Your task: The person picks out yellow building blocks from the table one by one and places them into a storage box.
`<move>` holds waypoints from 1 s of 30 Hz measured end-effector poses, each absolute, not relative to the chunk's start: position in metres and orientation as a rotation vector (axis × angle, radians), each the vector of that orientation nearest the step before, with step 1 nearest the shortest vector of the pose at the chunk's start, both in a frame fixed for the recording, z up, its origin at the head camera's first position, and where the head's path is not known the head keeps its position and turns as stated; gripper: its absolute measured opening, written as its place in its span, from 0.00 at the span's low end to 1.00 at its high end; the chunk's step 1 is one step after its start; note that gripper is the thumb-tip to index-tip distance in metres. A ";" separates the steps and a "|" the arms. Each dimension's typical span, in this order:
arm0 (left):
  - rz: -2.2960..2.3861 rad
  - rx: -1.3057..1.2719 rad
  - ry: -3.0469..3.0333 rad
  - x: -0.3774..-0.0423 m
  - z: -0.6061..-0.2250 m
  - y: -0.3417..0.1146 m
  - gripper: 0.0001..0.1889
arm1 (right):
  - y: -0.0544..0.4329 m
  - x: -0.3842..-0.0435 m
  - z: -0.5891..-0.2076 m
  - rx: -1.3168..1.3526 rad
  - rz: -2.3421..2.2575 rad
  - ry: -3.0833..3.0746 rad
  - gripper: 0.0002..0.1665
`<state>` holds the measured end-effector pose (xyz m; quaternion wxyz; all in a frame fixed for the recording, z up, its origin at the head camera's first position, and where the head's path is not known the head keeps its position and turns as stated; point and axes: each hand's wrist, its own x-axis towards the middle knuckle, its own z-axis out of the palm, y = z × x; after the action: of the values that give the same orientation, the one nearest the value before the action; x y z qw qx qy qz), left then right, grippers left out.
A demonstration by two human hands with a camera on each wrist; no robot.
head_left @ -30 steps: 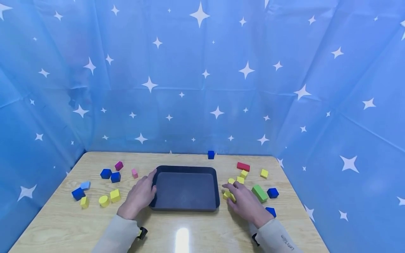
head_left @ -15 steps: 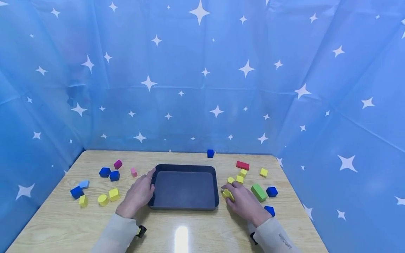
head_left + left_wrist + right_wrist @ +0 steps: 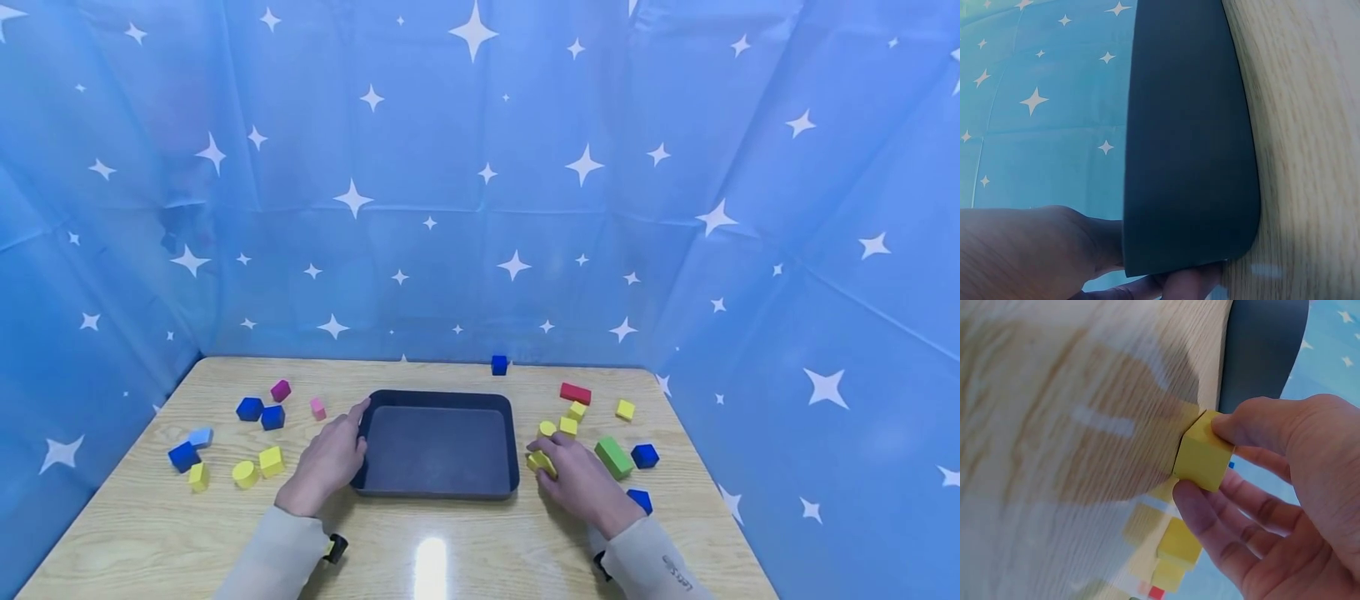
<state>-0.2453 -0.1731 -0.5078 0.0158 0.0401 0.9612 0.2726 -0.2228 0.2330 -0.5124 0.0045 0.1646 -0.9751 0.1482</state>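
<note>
My left hand [image 3: 322,462] holds the left side of a dark rectangular tray [image 3: 441,493]. In the left wrist view the thumb reaches over the rim of the tray [image 3: 1188,137], while fingertips show at its outer side. Right of the tray, my right hand [image 3: 581,483] pinches a yellow block. The right wrist view shows this yellow block [image 3: 1204,456] between thumb and fingertips, close at the wooden table. More yellow blocks [image 3: 1179,544] lie just past the fingers. A green block [image 3: 614,457] lies to the right of that hand.
Right of the tray lie a red block [image 3: 576,393] and blue blocks [image 3: 645,456]. One blue cube [image 3: 499,365] sits at the table's back edge. On the left are scattered blue [image 3: 250,408], pink [image 3: 318,408] and yellow blocks [image 3: 272,461]. A starry blue curtain [image 3: 450,208] surrounds the table.
The head view has shifted very slightly. Both hands keep their places, the left at the tray's side and the right at the yellow block.
</note>
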 end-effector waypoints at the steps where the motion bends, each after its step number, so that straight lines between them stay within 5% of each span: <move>1: 0.847 0.124 2.990 -0.246 -0.509 -0.173 0.36 | 0.233 -0.223 -0.513 0.517 0.466 -3.054 0.22; 30: 0.869 0.088 2.958 -0.246 -0.509 -0.175 0.34 | 0.232 -0.225 -0.498 0.466 0.431 -3.062 0.27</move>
<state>-0.2456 -0.1748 -0.5090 0.0289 0.0286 0.9587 0.2816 -0.2254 0.2320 -0.4977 0.0071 0.1489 -0.9792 0.1378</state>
